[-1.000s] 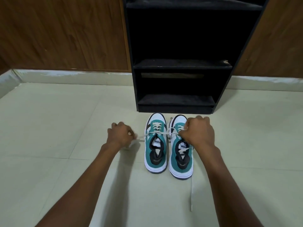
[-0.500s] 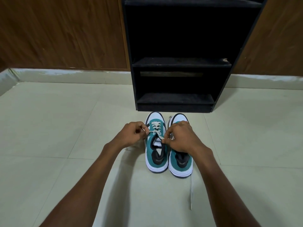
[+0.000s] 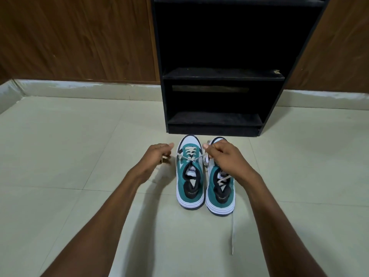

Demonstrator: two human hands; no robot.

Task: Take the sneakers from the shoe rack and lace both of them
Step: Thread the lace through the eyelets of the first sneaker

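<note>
Two teal, white and black sneakers stand side by side on the floor, toes pointing at the rack. The left sneaker [image 3: 190, 176] has a cream lace [image 3: 189, 155] crossed over its eyelets, both ends pulled sideways. My left hand [image 3: 156, 156] grips the lace end on the shoe's left. My right hand [image 3: 223, 154] pinches the other end and covers the front of the right sneaker [image 3: 220, 191]. A loose lace [image 3: 232, 234] from the right sneaker trails on the floor behind its heel.
The black shoe rack [image 3: 214, 78] stands right behind the sneakers with bare shelves. Brown wooden panels [image 3: 75, 37] line the wall, with a pale skirting along its foot. Light floor tiles [image 3: 60, 156] spread to the left, right and near side.
Both hands came in to the left sneaker's eyelets half a second ago, then moved apart again, drawing the lace ends out sideways.
</note>
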